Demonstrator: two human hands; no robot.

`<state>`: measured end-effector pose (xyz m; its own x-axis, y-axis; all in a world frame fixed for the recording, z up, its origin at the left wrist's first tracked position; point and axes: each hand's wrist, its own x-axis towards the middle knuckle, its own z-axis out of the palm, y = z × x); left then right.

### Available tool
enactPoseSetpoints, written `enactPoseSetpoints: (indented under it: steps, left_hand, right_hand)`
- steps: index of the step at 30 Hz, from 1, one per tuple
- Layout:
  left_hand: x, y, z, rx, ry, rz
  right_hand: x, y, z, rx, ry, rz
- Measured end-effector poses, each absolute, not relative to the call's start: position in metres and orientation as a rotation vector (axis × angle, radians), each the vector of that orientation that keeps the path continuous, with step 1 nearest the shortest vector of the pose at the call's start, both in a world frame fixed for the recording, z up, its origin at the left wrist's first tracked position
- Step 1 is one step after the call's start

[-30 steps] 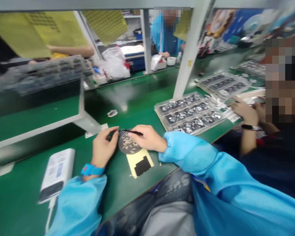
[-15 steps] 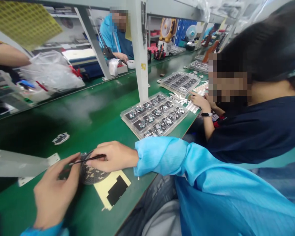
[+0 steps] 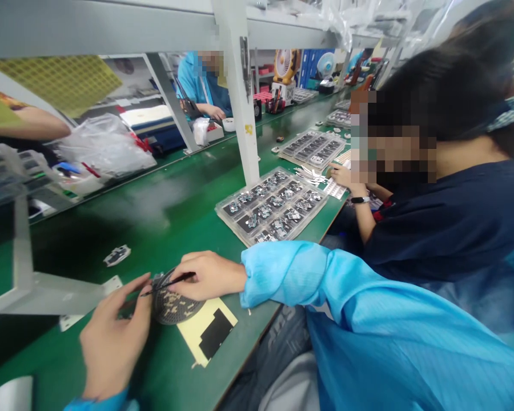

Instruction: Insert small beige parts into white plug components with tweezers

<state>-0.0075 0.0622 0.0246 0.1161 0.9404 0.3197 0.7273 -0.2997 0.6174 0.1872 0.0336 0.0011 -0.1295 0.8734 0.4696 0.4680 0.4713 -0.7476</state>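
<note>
My right hand grips dark tweezers, whose tips point left to the fingertips of my left hand. The left thumb and forefinger are curled close together at those tips; what they hold, if anything, is too small to make out. Partly under my right hand lies a round dark perforated disc with several small tan pieces on it. A pale yellow sheet with a black film patch sticks out from below the disc. Beyond my left hand rests a small flat electronic part.
A clear compartment tray of small parts stands ahead on the green bench. To its right a co-worker's hand works by another tray. A metal post and a grey bracket rise from the bench.
The view has shifted slightly, so everything sits a little further right and lower at the left. Tweezers and both hands keep nearly the same place over the disc.
</note>
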Motion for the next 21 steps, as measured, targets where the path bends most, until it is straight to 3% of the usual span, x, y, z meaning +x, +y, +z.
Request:
enactPoseSetpoints:
  steps: [21]
  left_hand:
    - [-0.005, 0.061, 0.002, 2.333, 1.299, 1.119]
  right_hand:
    - [0.19, 0.034, 0.002, -1.051, -1.716, 0.512]
